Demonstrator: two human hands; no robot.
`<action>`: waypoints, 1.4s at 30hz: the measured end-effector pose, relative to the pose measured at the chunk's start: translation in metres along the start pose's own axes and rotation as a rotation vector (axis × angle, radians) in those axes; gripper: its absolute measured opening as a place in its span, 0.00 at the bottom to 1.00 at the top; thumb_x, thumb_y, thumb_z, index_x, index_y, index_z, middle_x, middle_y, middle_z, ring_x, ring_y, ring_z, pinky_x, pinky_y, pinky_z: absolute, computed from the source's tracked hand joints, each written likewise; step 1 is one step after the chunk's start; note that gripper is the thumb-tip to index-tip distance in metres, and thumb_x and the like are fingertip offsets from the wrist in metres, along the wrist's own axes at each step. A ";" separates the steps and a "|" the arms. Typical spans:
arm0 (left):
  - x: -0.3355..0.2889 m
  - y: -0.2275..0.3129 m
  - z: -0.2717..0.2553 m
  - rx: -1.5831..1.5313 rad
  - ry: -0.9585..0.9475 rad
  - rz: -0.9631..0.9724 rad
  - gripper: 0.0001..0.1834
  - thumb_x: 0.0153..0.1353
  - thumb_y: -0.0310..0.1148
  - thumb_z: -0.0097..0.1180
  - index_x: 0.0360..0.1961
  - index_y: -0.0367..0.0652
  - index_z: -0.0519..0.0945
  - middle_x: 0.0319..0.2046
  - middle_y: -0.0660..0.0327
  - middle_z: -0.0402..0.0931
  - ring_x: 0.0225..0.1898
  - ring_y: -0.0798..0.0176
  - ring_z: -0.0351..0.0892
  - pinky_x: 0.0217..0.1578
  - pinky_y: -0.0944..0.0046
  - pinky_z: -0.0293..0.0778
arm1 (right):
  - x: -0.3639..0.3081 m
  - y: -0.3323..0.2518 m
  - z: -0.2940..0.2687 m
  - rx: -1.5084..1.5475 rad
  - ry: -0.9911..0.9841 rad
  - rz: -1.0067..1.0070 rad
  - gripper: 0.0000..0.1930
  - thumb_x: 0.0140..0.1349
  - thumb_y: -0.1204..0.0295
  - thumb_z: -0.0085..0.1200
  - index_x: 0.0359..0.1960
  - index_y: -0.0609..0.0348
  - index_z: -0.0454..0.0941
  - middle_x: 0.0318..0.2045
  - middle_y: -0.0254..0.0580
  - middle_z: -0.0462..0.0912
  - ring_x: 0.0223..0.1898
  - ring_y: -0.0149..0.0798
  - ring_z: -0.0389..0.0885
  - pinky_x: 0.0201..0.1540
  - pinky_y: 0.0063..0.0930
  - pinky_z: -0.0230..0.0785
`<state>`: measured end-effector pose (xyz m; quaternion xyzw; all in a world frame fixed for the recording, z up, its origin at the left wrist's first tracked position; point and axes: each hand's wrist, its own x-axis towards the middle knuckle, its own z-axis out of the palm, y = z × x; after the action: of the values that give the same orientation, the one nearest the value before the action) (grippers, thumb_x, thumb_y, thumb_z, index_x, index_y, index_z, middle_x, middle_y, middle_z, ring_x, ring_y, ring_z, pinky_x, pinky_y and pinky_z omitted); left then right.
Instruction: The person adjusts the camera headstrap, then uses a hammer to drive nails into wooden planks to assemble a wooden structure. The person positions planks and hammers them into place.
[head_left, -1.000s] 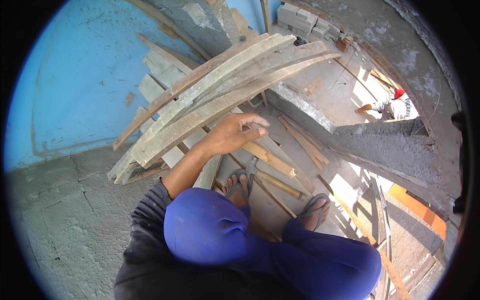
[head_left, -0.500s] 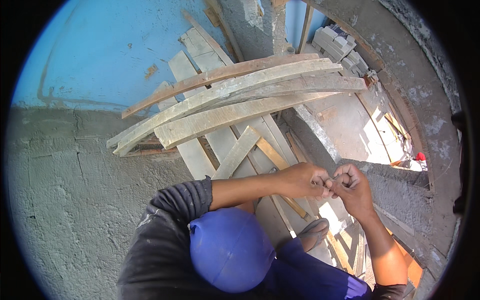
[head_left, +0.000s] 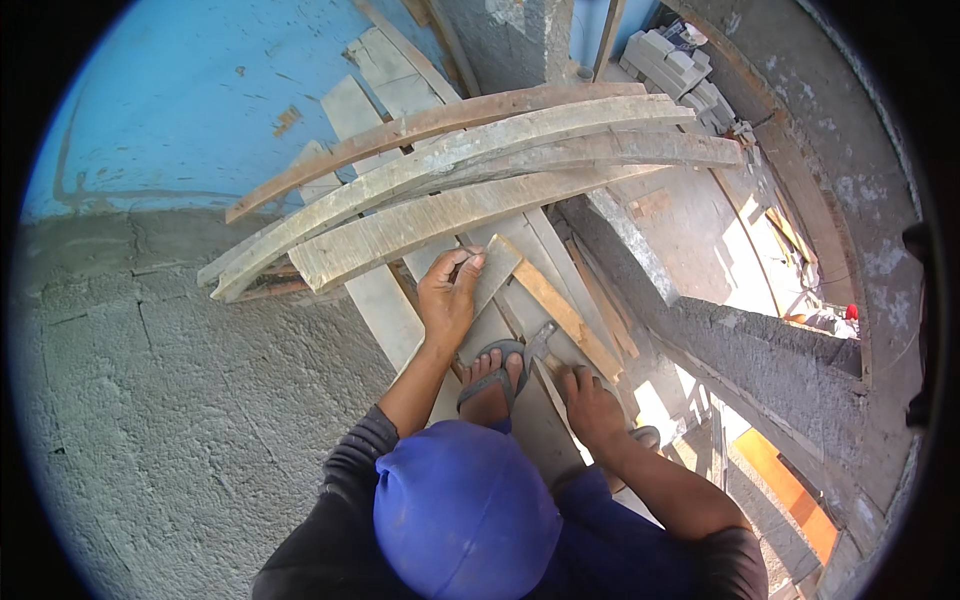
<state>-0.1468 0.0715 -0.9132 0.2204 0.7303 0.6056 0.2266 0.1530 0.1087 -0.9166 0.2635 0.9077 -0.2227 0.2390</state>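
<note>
My left hand (head_left: 447,305) is closed in a pinch beside the top of a pale board (head_left: 491,278). What its fingertips hold is too small to make out. That board meets a yellowish batten (head_left: 566,315) in a corner, both lying on planks. Lower right, my right hand (head_left: 592,405) has its fingers curled round the handle of a hammer (head_left: 541,343), whose metal head points away from me. The hammer lies low over the planks, close to my sandalled foot (head_left: 488,385).
Several long curved beams (head_left: 440,215) lie across the planks ahead. A rough grey wall (head_left: 180,400) stands to the left, below a blue surface (head_left: 200,100). To the right is a concrete-edged opening (head_left: 690,240), with stacked grey blocks (head_left: 670,68) beyond.
My hands were together at the right, fingers touching. They have parted: the left moved left to the board corner, and the right came down and took hold of the hammer.
</note>
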 end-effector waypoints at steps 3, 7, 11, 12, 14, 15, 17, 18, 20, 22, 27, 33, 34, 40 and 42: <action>0.009 -0.008 0.011 0.112 0.004 0.122 0.06 0.72 0.26 0.66 0.46 0.35 0.89 0.43 0.54 0.90 0.45 0.61 0.88 0.50 0.64 0.80 | 0.010 0.003 0.010 -0.050 -0.046 0.041 0.19 0.73 0.68 0.52 0.63 0.60 0.73 0.52 0.53 0.83 0.51 0.53 0.88 0.44 0.44 0.87; 0.011 -0.006 0.015 0.280 -0.048 0.333 0.05 0.71 0.22 0.65 0.45 0.34 0.88 0.42 0.52 0.90 0.43 0.55 0.91 0.49 0.61 0.82 | 0.002 0.001 -0.010 0.058 0.041 -0.001 0.20 0.71 0.66 0.55 0.59 0.64 0.75 0.45 0.56 0.86 0.45 0.58 0.90 0.49 0.52 0.85; 0.009 -0.008 0.018 0.298 -0.046 0.393 0.03 0.72 0.21 0.63 0.43 0.34 0.87 0.42 0.52 0.89 0.43 0.53 0.90 0.48 0.61 0.82 | -0.016 0.007 -0.057 0.553 -0.169 0.144 0.24 0.70 0.61 0.61 0.59 0.67 0.73 0.41 0.63 0.87 0.41 0.59 0.90 0.47 0.52 0.80; 0.008 -0.009 0.018 0.307 -0.050 0.405 0.03 0.72 0.21 0.63 0.43 0.34 0.87 0.42 0.51 0.89 0.43 0.52 0.91 0.47 0.61 0.83 | -0.020 0.013 -0.073 0.639 -0.299 0.185 0.26 0.71 0.61 0.59 0.63 0.66 0.73 0.43 0.68 0.87 0.43 0.63 0.90 0.50 0.53 0.80; 0.008 -0.011 0.018 0.316 -0.050 0.430 0.04 0.70 0.21 0.65 0.44 0.35 0.87 0.43 0.51 0.89 0.44 0.49 0.91 0.47 0.59 0.84 | -0.029 0.020 -0.102 0.757 -0.379 0.163 0.27 0.75 0.60 0.57 0.69 0.65 0.72 0.46 0.73 0.87 0.46 0.68 0.89 0.52 0.54 0.79; 0.008 -0.011 0.019 0.325 -0.051 0.429 0.05 0.69 0.20 0.66 0.45 0.36 0.88 0.44 0.51 0.90 0.45 0.48 0.91 0.47 0.58 0.85 | -0.033 0.022 -0.116 0.787 -0.325 0.099 0.27 0.76 0.60 0.56 0.70 0.64 0.72 0.45 0.73 0.87 0.47 0.70 0.88 0.52 0.55 0.79; 0.009 -0.013 0.019 0.345 -0.055 0.470 0.06 0.68 0.20 0.66 0.44 0.37 0.88 0.44 0.51 0.90 0.44 0.48 0.91 0.47 0.58 0.85 | -0.031 0.020 -0.137 0.791 -0.152 -0.001 0.26 0.79 0.59 0.55 0.71 0.62 0.72 0.44 0.73 0.87 0.48 0.71 0.88 0.51 0.57 0.78; 0.010 -0.013 0.019 0.351 -0.057 0.505 0.07 0.67 0.20 0.66 0.44 0.38 0.88 0.44 0.52 0.89 0.44 0.48 0.91 0.46 0.57 0.85 | -0.026 0.020 -0.147 0.765 -0.032 -0.036 0.25 0.80 0.59 0.54 0.70 0.62 0.72 0.44 0.72 0.87 0.48 0.72 0.87 0.51 0.58 0.78; 0.012 -0.015 0.020 0.379 -0.058 0.531 0.08 0.66 0.19 0.66 0.44 0.39 0.88 0.44 0.52 0.89 0.44 0.48 0.91 0.45 0.57 0.86 | -0.012 0.017 -0.161 0.683 0.130 -0.033 0.25 0.81 0.60 0.54 0.71 0.61 0.72 0.45 0.71 0.88 0.48 0.72 0.87 0.50 0.59 0.78; 0.014 -0.017 0.020 0.390 -0.047 0.573 0.08 0.65 0.19 0.67 0.44 0.39 0.88 0.44 0.53 0.89 0.43 0.47 0.91 0.43 0.57 0.86 | 0.005 0.013 -0.171 0.586 0.251 0.016 0.25 0.81 0.61 0.54 0.73 0.58 0.70 0.48 0.69 0.88 0.47 0.71 0.88 0.50 0.59 0.79; 0.011 -0.019 0.019 0.495 -0.007 0.599 0.07 0.61 0.20 0.69 0.39 0.39 0.86 0.39 0.53 0.87 0.39 0.45 0.89 0.38 0.53 0.84 | 0.023 -0.001 -0.182 0.410 0.551 -0.272 0.28 0.78 0.62 0.57 0.76 0.48 0.67 0.44 0.62 0.88 0.40 0.66 0.89 0.41 0.57 0.81; 0.012 -0.023 0.020 0.530 0.008 0.630 0.08 0.57 0.19 0.69 0.36 0.40 0.85 0.35 0.53 0.85 0.34 0.45 0.86 0.34 0.51 0.82 | 0.034 -0.011 -0.195 0.091 0.433 -0.166 0.29 0.75 0.64 0.60 0.76 0.46 0.69 0.38 0.53 0.88 0.32 0.54 0.89 0.32 0.45 0.82; 0.013 -0.025 0.021 0.508 0.028 0.638 0.08 0.57 0.19 0.69 0.36 0.40 0.85 0.35 0.53 0.85 0.34 0.45 0.86 0.34 0.50 0.82 | 0.033 -0.011 -0.196 0.090 0.447 -0.149 0.30 0.75 0.64 0.60 0.76 0.46 0.69 0.38 0.52 0.88 0.31 0.53 0.89 0.31 0.44 0.82; 0.011 -0.038 0.019 0.515 -0.013 0.609 0.12 0.55 0.17 0.68 0.41 0.40 0.88 0.40 0.52 0.88 0.38 0.46 0.89 0.37 0.52 0.84 | 0.029 -0.011 -0.185 0.320 0.667 -0.362 0.26 0.78 0.59 0.56 0.74 0.48 0.70 0.39 0.57 0.89 0.34 0.59 0.90 0.34 0.51 0.82; 0.012 -0.038 0.019 0.532 -0.001 0.586 0.11 0.58 0.17 0.68 0.42 0.38 0.88 0.41 0.51 0.88 0.40 0.45 0.89 0.40 0.53 0.84 | 0.034 -0.007 -0.177 0.238 0.435 -0.188 0.24 0.78 0.60 0.56 0.71 0.53 0.72 0.39 0.60 0.88 0.35 0.62 0.89 0.36 0.53 0.81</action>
<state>-0.1465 0.0868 -0.9542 0.4709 0.7677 0.4340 -0.0208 0.0674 0.2096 -0.7939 0.2457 0.9257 -0.2872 -0.0161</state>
